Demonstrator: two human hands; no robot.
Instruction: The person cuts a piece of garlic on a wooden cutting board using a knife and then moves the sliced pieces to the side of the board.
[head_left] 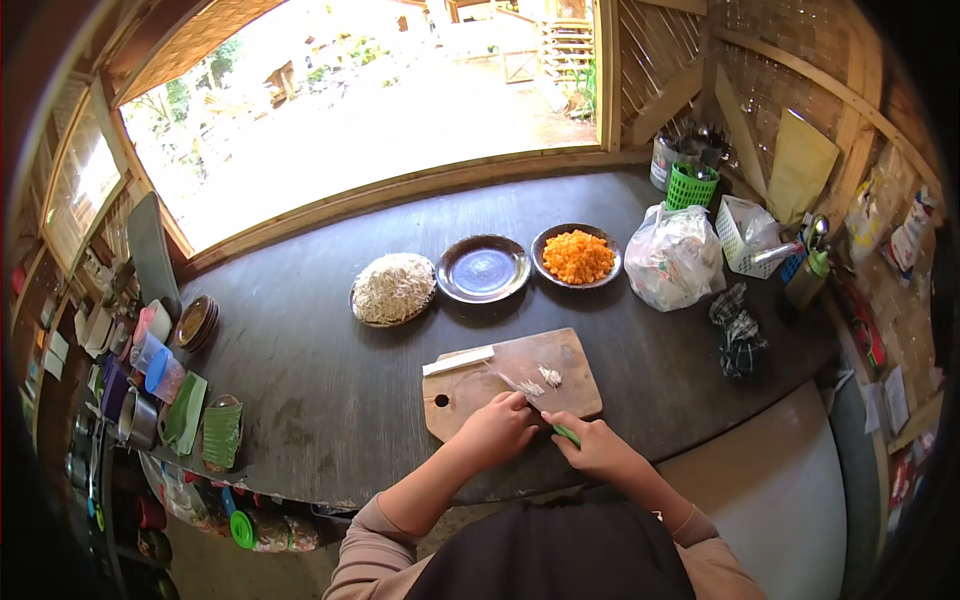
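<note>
A wooden cutting board (470, 395) with a hole at its left lies on the dark table. My right hand (597, 448) is closed round the green handle of a knife (566, 434), whose blade points up and left over the board. Beside the blade, my left hand (497, 430) rests at the board's front edge with its fingers bent together; what they hold, if anything, is hidden. Small piles of chopped white pieces (549, 376) sit by the blade. Along the board's upper left edge lies a long white strip (458, 361).
Behind the board stand a plate of white shreds (393, 289), an empty dark plate (484, 269) and a plate of orange pieces (578, 257). To the right are a plastic bag (675, 258), baskets (692, 187) and a dark cloth (737, 332). Containers (165, 372) line the left edge.
</note>
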